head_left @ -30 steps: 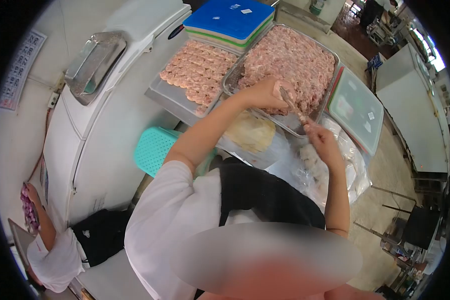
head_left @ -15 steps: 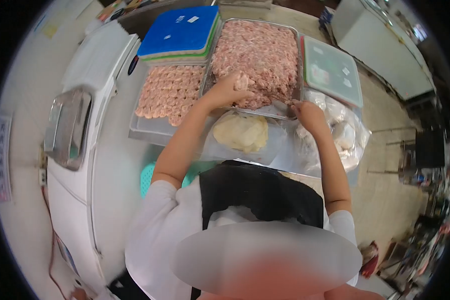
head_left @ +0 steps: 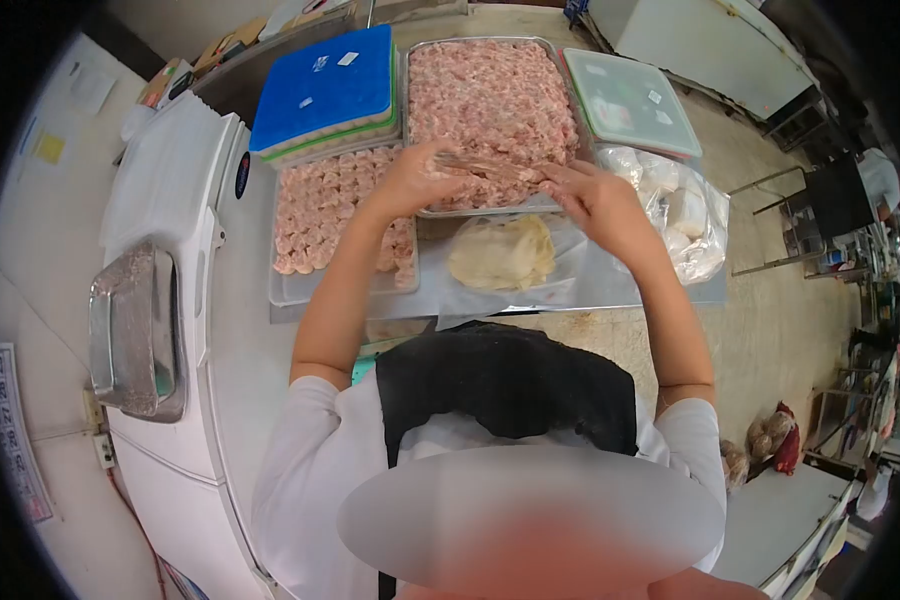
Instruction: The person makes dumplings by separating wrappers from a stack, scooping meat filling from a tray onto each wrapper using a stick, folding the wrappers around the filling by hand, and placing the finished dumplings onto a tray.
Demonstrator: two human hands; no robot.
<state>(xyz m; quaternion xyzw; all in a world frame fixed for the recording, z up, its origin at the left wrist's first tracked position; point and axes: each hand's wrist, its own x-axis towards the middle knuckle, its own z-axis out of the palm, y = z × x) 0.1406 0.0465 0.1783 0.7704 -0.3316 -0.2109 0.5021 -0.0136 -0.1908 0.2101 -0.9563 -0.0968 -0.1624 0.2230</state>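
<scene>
A large metal tray (head_left: pixel 576 130) holds ground meat (head_left: pixel 490 95). Over its near edge my left hand (head_left: pixel 417 182) curls around a meat-filled dumpling, mostly hidden by the fingers. My right hand (head_left: pixel 598 205) reaches in from the other side, fingers pinched on a thin, meat-smeared flat tool (head_left: pixel 505 172) that points toward the left hand; its exact kind is unclear. Below the hands, a stack of pale round wrappers (head_left: pixel 502 252) lies on clear plastic. Left of the meat, rows of open-topped dumplings (head_left: pixel 320 205) fill a shallow tray (head_left: pixel 345 291).
Behind the dumplings stand stacked containers with a blue lid (head_left: pixel 325 90). A container with a translucent lid (head_left: pixel 630 100) is at the right, beside a plastic bag of white packs (head_left: pixel 682 210). A white freezer (head_left: pixel 160 440) at the left bears a metal pan (head_left: pixel 135 330).
Both hands have come closer together over the tray's near edge. The right hand has lifted the tool from the meat toward the left hand. My view has shifted slightly.
</scene>
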